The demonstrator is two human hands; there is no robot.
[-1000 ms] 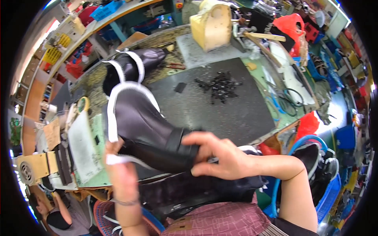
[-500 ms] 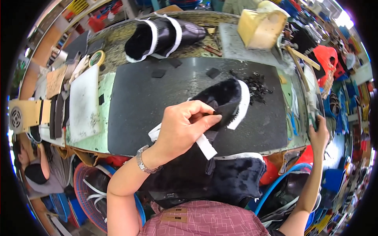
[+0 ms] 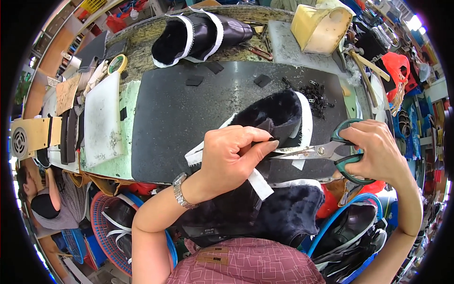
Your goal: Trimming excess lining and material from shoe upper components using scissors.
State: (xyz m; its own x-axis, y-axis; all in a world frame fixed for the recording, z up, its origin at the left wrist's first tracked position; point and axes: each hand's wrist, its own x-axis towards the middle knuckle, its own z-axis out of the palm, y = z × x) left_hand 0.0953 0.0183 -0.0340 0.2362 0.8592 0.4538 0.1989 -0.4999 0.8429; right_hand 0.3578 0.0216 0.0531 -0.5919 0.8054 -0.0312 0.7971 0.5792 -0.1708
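Observation:
In front of me lies a black fur-lined boot upper (image 3: 279, 106), with a white strip (image 3: 306, 113) along its edge. My left hand (image 3: 231, 156) is closed in a pinch on dark material at its opening; the fingers partly hide what they hold. White strip ends hang out below the hand. My right hand (image 3: 380, 149) grips green-handled scissors (image 3: 324, 151) through the loops. Their blades point left and reach the left fingertips, slightly parted. Whether they touch the material I cannot tell. Another fur-lined piece (image 3: 291, 208) hangs over the table's front edge by my lap.
The work lies over a dark mat (image 3: 165, 128). Small black parts (image 3: 317, 97) are heaped at its right, near scattered black patches (image 3: 261, 80). More boot uppers (image 3: 203, 35) lie behind. A yellowish block (image 3: 319, 28) stands back right. Baskets (image 3: 101, 222) flank me; a person (image 3: 45, 199) sits left.
My right hand has come from the table's right edge to the work, bringing the scissors with it. The left hand keeps its pinch and has shifted slightly right.

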